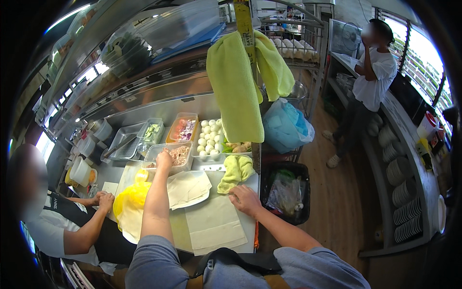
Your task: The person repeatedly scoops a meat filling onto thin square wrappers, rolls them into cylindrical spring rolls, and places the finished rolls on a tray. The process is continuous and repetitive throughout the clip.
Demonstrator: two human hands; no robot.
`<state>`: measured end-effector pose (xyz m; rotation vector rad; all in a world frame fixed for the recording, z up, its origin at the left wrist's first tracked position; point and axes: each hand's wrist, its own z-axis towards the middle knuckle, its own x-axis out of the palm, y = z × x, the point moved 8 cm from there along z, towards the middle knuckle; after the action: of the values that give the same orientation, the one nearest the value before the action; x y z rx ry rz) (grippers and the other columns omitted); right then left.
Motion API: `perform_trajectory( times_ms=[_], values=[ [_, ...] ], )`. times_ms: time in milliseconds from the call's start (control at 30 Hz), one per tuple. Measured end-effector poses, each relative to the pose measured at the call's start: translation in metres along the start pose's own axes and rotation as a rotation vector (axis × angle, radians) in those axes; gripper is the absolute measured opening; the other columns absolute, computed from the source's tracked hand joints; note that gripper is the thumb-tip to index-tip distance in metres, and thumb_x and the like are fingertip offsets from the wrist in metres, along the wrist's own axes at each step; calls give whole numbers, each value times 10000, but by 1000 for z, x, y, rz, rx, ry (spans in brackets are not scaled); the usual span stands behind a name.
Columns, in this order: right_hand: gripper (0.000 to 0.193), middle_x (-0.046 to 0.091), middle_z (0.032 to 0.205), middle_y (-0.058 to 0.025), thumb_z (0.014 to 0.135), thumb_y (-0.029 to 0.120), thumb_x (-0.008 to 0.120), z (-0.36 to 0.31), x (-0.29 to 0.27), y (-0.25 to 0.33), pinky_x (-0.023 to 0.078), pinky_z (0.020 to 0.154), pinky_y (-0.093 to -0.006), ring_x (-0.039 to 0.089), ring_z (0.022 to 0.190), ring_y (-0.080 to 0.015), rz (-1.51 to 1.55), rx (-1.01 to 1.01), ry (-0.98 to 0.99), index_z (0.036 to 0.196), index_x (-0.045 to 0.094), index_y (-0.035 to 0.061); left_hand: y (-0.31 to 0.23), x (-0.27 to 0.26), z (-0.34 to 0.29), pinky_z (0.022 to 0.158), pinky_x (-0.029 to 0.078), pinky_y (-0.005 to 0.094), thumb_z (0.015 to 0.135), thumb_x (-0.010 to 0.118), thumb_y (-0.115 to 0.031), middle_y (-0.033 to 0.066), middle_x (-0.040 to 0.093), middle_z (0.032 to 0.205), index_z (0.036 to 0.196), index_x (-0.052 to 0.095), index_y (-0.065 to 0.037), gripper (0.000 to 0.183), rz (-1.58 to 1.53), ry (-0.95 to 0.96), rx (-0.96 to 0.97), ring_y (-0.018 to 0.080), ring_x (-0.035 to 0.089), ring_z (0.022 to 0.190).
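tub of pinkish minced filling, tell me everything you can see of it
The tub is rectangular with rounded corners, lidless, and looks like clear plastic. It sits level, with crumbly, pinkish minced filling heaped toward its right side. The left hand reaches inside; its fingertips are hidden, and the arm covers part of the tub's near side. White round pieces lie to its right, pale flat sheets in front.

Yellow strip (pixel 244 24): I saw dark capital lettering at 12 o'clock.
Co-worker's apron (pixel 108 241): I noticed pale lettering at 8 o'clock.
Wearer's dark apron (pixel 240 261): I spotted a pale mark, unclear, at 6 o'clock.
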<state>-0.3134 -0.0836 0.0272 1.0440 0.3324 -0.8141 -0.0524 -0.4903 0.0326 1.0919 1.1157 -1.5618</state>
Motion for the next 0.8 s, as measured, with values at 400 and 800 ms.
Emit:
perform_trajectory(
  times_ms=[400,800],
  values=[
    [221,664,956,-83,948,299,616,-7,-5,-12,493,868,-441,619,959,-300,-19,50,3,1032,674,103,-26,22,3,976,564,452,885,667,-192,215,728,1175,1166,737,-51,322,176,148,22,371,697,1134],
    [225,668,955,-72,951,313,619,-8,-7,-14,501,864,-438,625,962,-286,-14,53,-6,1029,680,112,-49,-34,-40,907,582,477,897,674,-162,196,758,1079,1127,755,-57,265,-122,-98,-72,378,728,1046]
  ],
)
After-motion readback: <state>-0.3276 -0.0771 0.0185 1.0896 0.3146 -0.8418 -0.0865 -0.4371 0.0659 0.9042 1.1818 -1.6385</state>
